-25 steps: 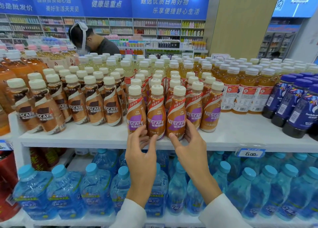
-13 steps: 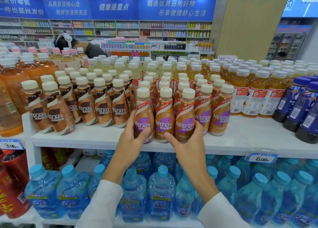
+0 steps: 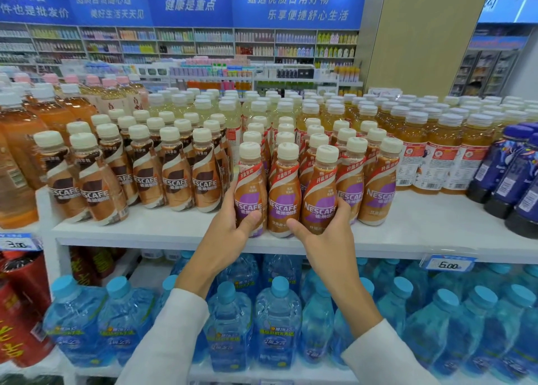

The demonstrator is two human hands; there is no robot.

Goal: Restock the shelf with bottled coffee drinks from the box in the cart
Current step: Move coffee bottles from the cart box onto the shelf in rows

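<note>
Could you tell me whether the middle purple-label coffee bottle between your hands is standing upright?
Upright: the middle bottle stands on the shelf, cap on top.

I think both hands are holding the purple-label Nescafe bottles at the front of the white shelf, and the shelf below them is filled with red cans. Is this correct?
Not quite. In the head view, the left hand and right hand do grip the purple-label Nescafe bottles at the front of the white shelf, but the shelf below holds blue-capped water bottles, not red cans.

Right of the purple-label coffee bottles (image 3: pixel 375 192), you have bare white shelf (image 3: pixel 422 224) before the dark blue bottles (image 3: pixel 506 178). Left, brown-label bottles (image 3: pixel 203 181) seem to leave only a narrow gap.
</note>
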